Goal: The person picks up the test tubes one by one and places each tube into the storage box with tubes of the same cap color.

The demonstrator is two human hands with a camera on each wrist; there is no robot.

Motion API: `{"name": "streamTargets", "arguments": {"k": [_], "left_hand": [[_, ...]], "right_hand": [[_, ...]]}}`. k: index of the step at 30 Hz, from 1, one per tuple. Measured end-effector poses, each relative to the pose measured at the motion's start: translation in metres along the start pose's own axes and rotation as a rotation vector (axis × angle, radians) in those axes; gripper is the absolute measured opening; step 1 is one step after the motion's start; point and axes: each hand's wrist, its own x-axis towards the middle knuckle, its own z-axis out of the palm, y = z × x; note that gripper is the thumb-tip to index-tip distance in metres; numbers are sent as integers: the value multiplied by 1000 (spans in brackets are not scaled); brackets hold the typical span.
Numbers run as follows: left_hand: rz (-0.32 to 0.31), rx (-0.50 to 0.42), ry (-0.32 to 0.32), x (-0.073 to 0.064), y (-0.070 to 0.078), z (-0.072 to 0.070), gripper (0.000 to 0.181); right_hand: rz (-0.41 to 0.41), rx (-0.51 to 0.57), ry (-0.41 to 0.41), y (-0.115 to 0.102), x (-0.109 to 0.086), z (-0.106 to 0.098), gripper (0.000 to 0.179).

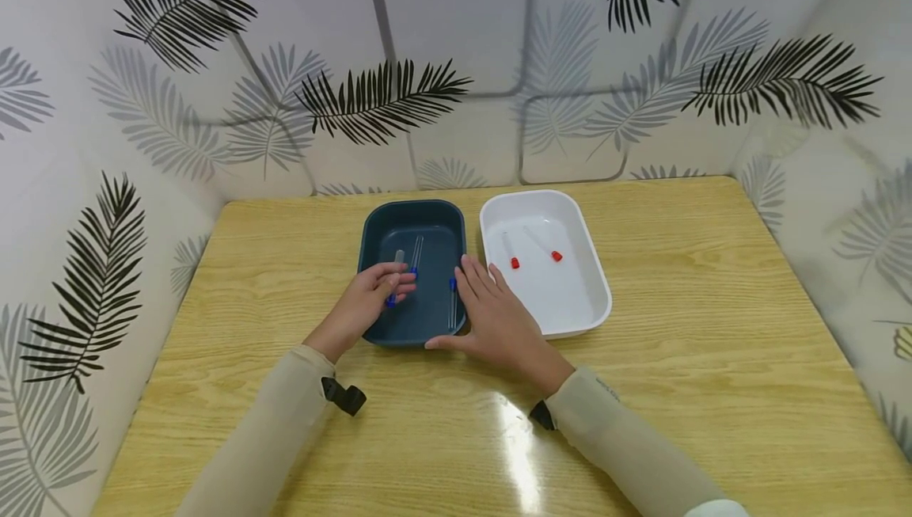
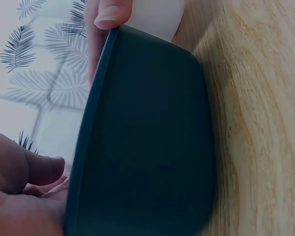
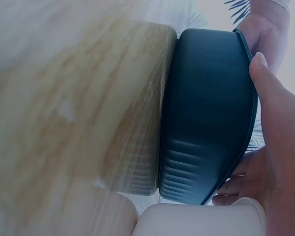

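Observation:
A dark teal tray [image 1: 435, 327] stands on the table with blue-capped clear tubes in it. One tube [image 1: 416, 252] lies near the tray's middle, another tube [image 1: 452, 307] along its right wall. Over the tray's left side, my left hand [image 1: 366, 299] pinches a third blue-capped tube [image 1: 391, 301], partly hidden by the fingers. My right hand [image 1: 499, 319] rests on the tray's near right corner, fingers fairly straight along the right rim. Its thumb [image 3: 268, 83] lies on the near rim in the right wrist view.
Close to the right of the teal tray stands a white tray [image 1: 584, 295]. It contains two red-capped clear tubes, one with its red cap [image 1: 515, 263] toward the near side. Both trays stand on a wood-grain table [image 1: 677, 303] against a leaf-patterned wall covering [image 1: 463, 137].

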Motion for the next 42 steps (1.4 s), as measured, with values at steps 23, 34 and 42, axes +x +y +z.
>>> {"name": "streamTargets", "arguments": {"k": [23, 34, 42], "left_hand": [[-130, 82, 27, 20, -6, 8, 36], [-196, 177, 25, 30, -10, 11, 31], [-230, 245, -4, 35, -9, 12, 25]], "right_hand": [[9, 24, -17, 0, 0, 1, 117], [15, 24, -23, 1, 0, 2, 116], [16, 17, -21, 2, 2, 3, 117]]}}
